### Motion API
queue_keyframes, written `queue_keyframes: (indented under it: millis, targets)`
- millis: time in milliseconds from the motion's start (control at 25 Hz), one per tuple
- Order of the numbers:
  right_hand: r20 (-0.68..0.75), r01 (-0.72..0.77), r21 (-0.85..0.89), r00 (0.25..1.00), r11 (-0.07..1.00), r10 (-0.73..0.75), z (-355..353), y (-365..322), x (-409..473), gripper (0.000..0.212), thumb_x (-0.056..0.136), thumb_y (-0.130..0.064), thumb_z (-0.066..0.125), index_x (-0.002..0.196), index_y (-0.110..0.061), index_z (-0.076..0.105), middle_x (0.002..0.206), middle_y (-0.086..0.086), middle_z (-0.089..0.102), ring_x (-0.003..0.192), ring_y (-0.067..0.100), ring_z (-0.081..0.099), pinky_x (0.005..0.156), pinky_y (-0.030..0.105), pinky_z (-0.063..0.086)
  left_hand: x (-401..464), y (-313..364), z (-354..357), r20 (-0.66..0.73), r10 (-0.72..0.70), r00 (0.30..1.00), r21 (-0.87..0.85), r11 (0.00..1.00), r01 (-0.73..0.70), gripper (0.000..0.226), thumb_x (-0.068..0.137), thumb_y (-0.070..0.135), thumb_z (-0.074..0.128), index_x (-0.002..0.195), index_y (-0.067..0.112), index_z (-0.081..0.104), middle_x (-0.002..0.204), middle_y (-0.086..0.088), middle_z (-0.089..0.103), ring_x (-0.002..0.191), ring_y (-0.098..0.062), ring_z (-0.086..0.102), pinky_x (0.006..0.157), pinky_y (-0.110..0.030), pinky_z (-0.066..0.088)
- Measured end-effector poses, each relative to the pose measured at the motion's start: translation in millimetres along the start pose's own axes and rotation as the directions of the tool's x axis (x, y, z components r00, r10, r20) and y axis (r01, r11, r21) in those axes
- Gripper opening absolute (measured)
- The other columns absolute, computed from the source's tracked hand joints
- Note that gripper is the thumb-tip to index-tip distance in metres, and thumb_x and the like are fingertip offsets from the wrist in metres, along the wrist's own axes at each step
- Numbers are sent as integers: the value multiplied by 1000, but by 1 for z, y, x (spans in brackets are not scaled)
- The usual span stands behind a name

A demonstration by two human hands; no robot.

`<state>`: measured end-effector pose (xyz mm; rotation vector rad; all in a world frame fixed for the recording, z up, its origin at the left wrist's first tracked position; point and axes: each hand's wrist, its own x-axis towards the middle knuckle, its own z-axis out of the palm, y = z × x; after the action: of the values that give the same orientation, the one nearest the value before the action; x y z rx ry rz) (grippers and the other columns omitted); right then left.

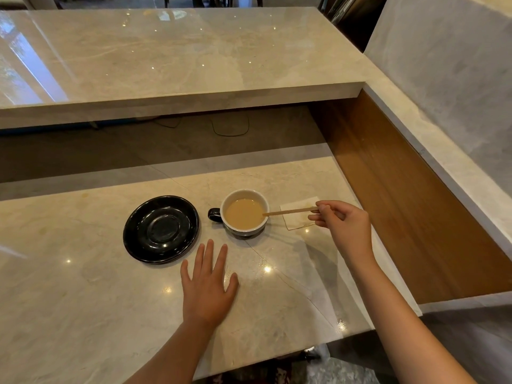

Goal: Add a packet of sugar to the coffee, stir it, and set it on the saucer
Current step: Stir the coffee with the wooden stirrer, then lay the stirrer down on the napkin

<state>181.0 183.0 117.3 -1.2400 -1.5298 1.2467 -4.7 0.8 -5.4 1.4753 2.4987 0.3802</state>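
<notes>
A cup (245, 212) with a black outside, white inside and a handle on its left stands on the marble counter, full of light brown coffee. My right hand (342, 223) pinches a wooden stir stick (289, 211) by its right end; the stick's tip rests at the cup's right rim. A black saucer (161, 230) lies bare to the left of the cup. My left hand (209, 284) lies flat on the counter in front of the saucer and cup, fingers spread, holding nothing. A white paper (297, 216) lies right of the cup, under the stick.
The marble counter (83, 286) ends at a front edge near me. A raised marble shelf (166, 65) runs across the back, with a dark gap and cables beneath. A wooden side panel (401, 203) and marble wall close the right side.
</notes>
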Motion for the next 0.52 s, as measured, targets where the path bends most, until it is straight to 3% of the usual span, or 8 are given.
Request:
queue_keyframes:
  millis: [200, 280, 320, 360, 440, 520]
  targets:
    - [-15, -61, 147, 998, 987, 64, -29, 1, 7, 14, 88, -3, 55, 93, -7, 68, 81, 10, 71, 70, 13, 71, 60, 15, 56, -2, 6, 2, -2, 11, 1000, 1, 1000, -11, 65, 87, 56, 20, 147, 32, 12, 158, 0, 2, 143, -15, -8, 115, -52, -3]
    - [-36, 14, 58, 999, 998, -12, -38, 2, 10, 15, 88, -4, 56, 97, -9, 67, 84, 8, 72, 72, 10, 71, 64, 16, 56, -1, 4, 1, -1, 11, 1000, 0, 1000, -11, 65, 87, 56, 20, 147, 31, 12, 158, -1, 2, 143, -15, -8, 115, -52, -2]
    - [-47, 113, -73, 992, 991, -117, -42, 4, 11, 16, 87, -4, 58, 98, -10, 67, 85, 7, 72, 74, 10, 70, 67, 19, 56, 0, 3, 1, 2, 7, 1000, 3, 1000, -7, 65, 88, 55, 22, 147, 31, 12, 158, -1, 3, 143, -16, -8, 115, -52, -2]
    - [-33, 248, -239, 964, 939, -263, -45, 6, 12, 16, 86, -4, 60, 99, -9, 68, 86, 6, 72, 76, 12, 70, 69, 23, 56, 0, 1, 0, 6, 6, 1000, 8, 1000, -6, 65, 88, 55, 23, 147, 31, 11, 158, -2, 3, 143, -16, -8, 115, -52, -2]
    - [106, 530, -491, 824, 691, -557, -48, 15, 11, 15, 83, 0, 63, 97, -4, 69, 88, 10, 74, 78, 19, 69, 71, 28, 55, 0, 2, 0, 9, 5, 1000, 13, 1000, -5, 64, 88, 55, 24, 147, 31, 11, 159, -2, 3, 143, -16, -8, 115, -52, -3]
    - [292, 699, -555, 671, 451, -681, -49, 27, 9, 14, 83, -3, 62, 96, 0, 69, 89, 14, 74, 79, 23, 71, 68, 31, 58, 0, 2, 0, 14, 4, 1000, 1, 1000, -4, 63, 91, 53, 28, 147, 32, 10, 159, -1, 2, 143, -16, -9, 115, -52, -3]
